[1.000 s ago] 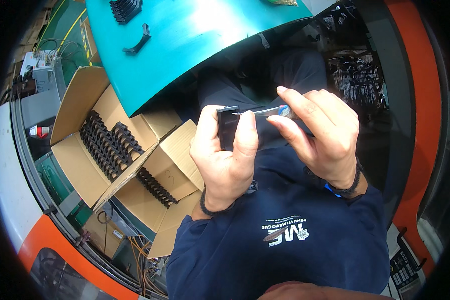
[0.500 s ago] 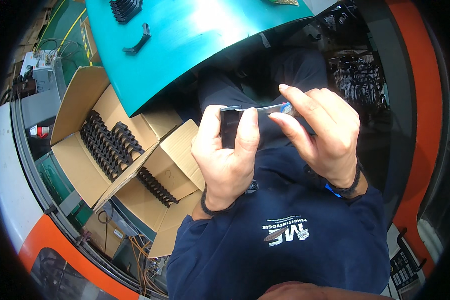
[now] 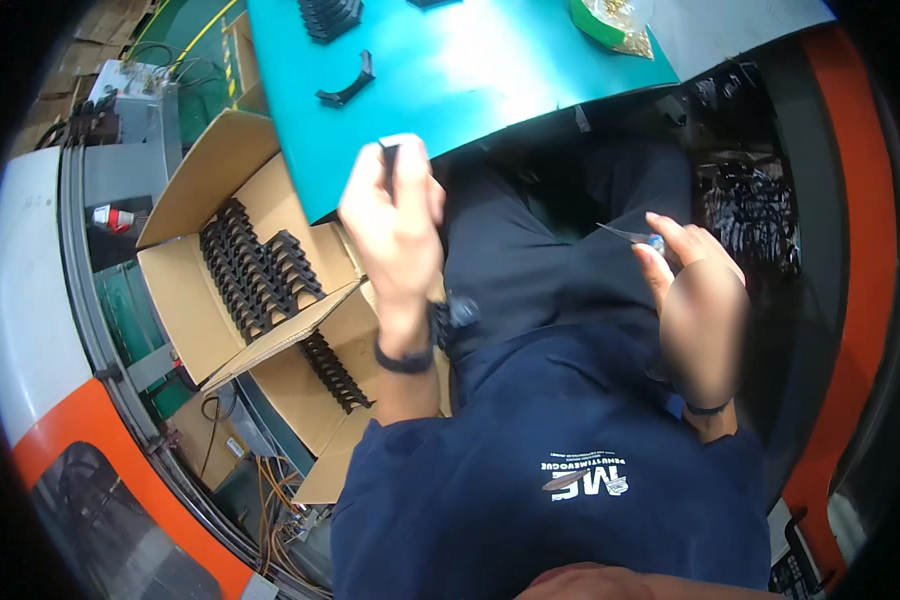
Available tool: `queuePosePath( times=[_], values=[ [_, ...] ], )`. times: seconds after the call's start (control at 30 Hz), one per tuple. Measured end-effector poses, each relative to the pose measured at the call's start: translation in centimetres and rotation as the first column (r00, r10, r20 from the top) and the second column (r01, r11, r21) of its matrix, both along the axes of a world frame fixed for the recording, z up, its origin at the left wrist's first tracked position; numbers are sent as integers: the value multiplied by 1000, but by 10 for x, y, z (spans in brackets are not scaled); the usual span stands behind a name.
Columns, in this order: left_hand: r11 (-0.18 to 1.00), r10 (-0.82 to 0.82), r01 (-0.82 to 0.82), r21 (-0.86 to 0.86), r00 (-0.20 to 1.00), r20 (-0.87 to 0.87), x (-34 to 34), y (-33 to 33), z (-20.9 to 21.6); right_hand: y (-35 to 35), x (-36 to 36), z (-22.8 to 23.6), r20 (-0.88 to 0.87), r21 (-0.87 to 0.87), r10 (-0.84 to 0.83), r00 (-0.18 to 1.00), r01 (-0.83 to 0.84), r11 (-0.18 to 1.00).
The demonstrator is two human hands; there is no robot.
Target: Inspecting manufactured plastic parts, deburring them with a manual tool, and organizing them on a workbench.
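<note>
My left hand (image 3: 395, 235), somewhat blurred, is closed round a black plastic part (image 3: 389, 165) near the front edge of the green tabletop (image 3: 450, 75). Most of that part is hidden by the fingers. To the right, over my lap, my right hand (image 3: 705, 310) pinches a small knife (image 3: 625, 234) with a thin pointed blade and a blue bit at its handle. The blade points left, apart from the black part. On the tabletop lies a single curved black part (image 3: 350, 84), and behind it a stack of similar parts (image 3: 330, 16).
An open cardboard box (image 3: 195, 180) at the left holds rows of black parts (image 3: 255, 275); another row (image 3: 335, 372) lies in a box section nearer me. A green-and-clear bag of small gold-coloured pieces (image 3: 625, 28) sits at the table's far right. Orange machine framing (image 3: 855, 250) rises at right.
My hands have moved apart: the left went forward and left with the black part, while the right moved right and slightly nearer with the knife. The view has shifted too.
</note>
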State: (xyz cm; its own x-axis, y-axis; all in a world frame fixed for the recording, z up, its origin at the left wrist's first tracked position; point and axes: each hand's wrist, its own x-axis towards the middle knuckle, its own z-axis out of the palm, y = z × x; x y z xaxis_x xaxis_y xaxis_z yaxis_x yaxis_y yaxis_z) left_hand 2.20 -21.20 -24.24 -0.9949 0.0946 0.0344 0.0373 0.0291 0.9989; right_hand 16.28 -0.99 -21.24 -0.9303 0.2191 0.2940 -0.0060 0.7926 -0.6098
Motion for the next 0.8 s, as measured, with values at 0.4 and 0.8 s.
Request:
queuePosePath(
  times=[0.4, 0.8],
  values=[
    [990, -112, 116, 82, 992, -49, 4, 3, 42, 7, 14, -23, 94, -125, -98, 991, 109, 986],
    [920, -145, 123, 371, 989, 31, 19, 5, 43, 3, 11, -27, 141, -128, -87, 986, 105, 986]
  ],
)
